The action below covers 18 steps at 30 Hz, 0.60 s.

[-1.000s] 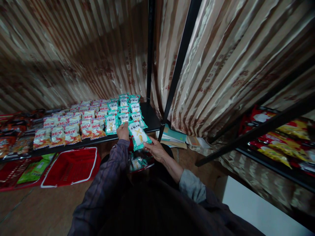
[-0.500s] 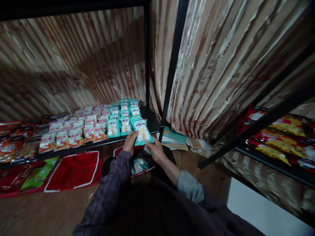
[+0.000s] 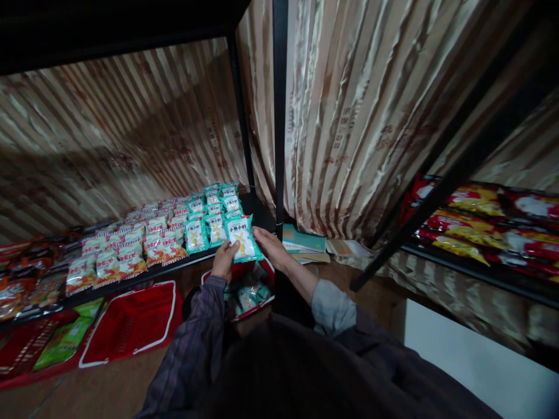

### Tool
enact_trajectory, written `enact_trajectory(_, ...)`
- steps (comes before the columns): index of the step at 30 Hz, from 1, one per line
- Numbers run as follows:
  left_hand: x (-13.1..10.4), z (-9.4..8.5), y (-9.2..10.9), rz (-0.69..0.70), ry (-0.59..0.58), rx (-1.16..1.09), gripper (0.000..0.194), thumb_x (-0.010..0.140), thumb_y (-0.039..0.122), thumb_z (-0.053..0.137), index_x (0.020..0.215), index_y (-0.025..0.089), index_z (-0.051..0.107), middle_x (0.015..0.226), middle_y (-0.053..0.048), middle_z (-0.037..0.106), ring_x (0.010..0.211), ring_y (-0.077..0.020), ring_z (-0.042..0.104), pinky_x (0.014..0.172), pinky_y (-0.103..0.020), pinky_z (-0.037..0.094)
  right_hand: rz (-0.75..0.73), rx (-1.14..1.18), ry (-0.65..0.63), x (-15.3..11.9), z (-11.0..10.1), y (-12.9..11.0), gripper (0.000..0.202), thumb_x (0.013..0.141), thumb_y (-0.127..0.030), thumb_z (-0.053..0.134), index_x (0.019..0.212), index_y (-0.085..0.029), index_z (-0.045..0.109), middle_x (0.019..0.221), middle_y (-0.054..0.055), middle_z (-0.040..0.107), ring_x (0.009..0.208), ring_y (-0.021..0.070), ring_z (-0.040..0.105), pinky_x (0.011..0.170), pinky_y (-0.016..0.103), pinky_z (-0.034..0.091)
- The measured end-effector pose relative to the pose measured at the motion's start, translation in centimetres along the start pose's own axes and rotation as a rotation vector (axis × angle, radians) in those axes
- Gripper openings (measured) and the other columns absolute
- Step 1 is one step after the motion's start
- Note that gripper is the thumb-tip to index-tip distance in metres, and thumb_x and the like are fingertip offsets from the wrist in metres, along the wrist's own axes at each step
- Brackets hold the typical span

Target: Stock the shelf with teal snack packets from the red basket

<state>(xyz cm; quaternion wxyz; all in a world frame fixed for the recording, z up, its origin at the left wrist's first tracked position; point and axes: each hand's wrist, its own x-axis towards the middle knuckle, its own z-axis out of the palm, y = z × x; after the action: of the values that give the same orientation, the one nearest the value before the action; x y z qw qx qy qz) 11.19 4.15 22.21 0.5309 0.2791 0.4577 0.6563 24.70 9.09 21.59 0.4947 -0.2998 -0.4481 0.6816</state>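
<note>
You held the bag (image 3: 241,237) at the shelf's (image 3: 261,217) near edge, left hand (image 3: 222,263) pinching its near left corner, right hand (image 3: 271,247) along its right side, grip unclear, seemingly mid-positioning, which next called for gentle, level support.

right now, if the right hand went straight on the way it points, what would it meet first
Likely the teal-and-white snack bag held by the left hand; the right hand points toward its edge, though any contact is hard to judge.

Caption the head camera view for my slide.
Bare left hand grasping a teal-and-white rectangular plastic snack bag, right hand at its edge.
</note>
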Motion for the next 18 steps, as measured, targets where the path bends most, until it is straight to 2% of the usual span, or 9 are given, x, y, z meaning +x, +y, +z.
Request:
enact_trajectory(5,-1.0,-0.7,-0.4,-0.025,-0.101,0.08,0.049,0.059,0.031,0.077,0.101,0.012,0.06,0.09,-0.009,0.07,0.086,-0.0228,0.066,0.083,-0.037,0.05,0.03,-0.053,0.026,1.6,0.4,-0.9,0.044,0.062,-0.053,0.069,0.089,-0.018,0.066,0.078,0.002,0.069,0.063,0.0136,0.062,0.057,0.024,0.049)
enact_trajectory(10,-1.4,-1.6,-0.6,-0.052,-0.122,0.1,0.053,0.057,0.031,0.079,0.103,0.013,0.06,0.09,-0.009,0.07,0.088,-0.0235,0.065,0.084,-0.037,0.05,0.021,-0.03,0.081,2.0,0.5,-0.7,0.034,0.059,-0.043,0.075,0.077,-0.016,0.068,0.068,0.001,0.069,0.058,0.0128,0.061,0.054,0.023,0.048)
enact_trajectory(14,-2.2,-1.8,-0.4,-0.092,-0.161,0.078,0.051,0.061,0.03,0.077,0.107,0.016,0.059,0.101,-0.009,0.068,0.094,-0.0222,0.063,0.084,-0.034,0.05,0.049,-0.043,0.176,2.6,0.6,-0.3,0.028,0.058,-0.039,0.075,0.072,-0.015,0.068,0.062,0.0,0.067,0.053,0.0106,0.058,0.05,0.02,0.045)
enact_trajectory(18,-2.8,-1.9,-0.4,-0.153,-0.138,0.082,0.045,0.065,0.029,0.074,0.106,0.018,0.059,0.108,-0.007,0.065,0.096,-0.0195,0.062,0.085,-0.032,0.05,0.046,-0.089,0.219,3.7,0.5,-0.1,0.028,0.058,-0.039,0.074,0.069,-0.014,0.067,0.056,-0.001,0.064,0.048,0.0092,0.053,0.043,0.018,0.038)
